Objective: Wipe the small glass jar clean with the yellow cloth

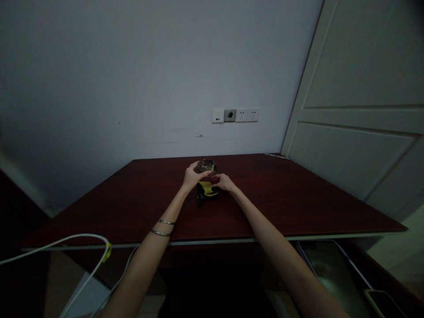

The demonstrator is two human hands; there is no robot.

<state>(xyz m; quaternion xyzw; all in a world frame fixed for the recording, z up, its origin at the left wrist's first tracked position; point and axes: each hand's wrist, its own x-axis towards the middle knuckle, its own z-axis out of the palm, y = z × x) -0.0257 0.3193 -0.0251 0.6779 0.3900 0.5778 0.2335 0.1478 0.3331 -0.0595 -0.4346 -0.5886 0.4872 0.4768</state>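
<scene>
- where's the glass dish (209, 161)?
- toward the far edge of the table (281, 198), near the middle. the left hand (191, 177) has it, fingers and thumb closed around its left side.
- and the right hand (225, 182)?
- half curled at the right side of the yellow-and-black thing (207, 189); can't tell if it grips.
- room to move?
- broad dark red surface left and right; the far edge meets the wall (165, 88).
- shapes?
- the dish is round and see-through.

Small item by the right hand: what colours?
The small item is yellow and black, best seen in the head view.
</scene>
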